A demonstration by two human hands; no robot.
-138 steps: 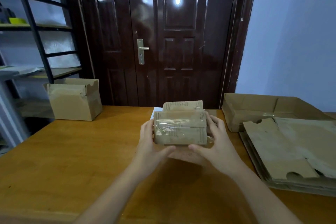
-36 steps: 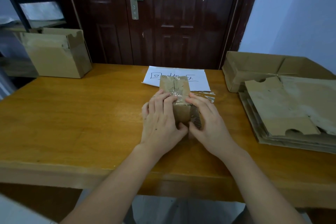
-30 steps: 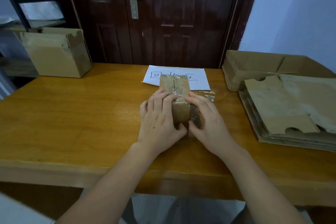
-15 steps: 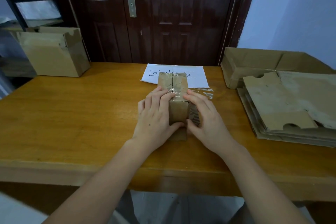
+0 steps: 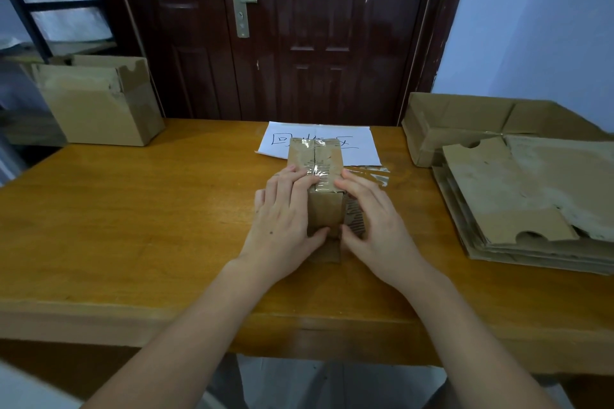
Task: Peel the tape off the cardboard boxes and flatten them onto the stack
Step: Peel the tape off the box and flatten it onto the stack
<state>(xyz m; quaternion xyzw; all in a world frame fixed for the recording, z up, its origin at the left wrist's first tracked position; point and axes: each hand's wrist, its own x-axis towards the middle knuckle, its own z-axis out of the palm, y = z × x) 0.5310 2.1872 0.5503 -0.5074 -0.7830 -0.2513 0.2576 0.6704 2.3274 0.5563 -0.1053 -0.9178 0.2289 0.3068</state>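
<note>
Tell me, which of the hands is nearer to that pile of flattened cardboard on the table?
The right hand. It grips the small taped box on the side facing the flattened stack; the left hand grips the box's far side, farther away.

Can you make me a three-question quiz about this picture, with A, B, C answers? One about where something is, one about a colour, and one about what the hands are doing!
1. Where is the stack of flattened cardboard?
A. On the table's right side
B. On the floor
C. On the shelf

2. What colour is the paper with writing?
A. Yellow
B. White
C. Green

3. What is happening with the small box?
A. It lies flattened
C. It sits untouched
B. Both hands hold it on the table

Answers:
1. A, the pile lies on the tabletop at the right, in front of an open box.
2. B, the sheet is white with black marks.
3. B, the left hand and the right hand grip its sides, and shiny tape is still across its top.
</note>
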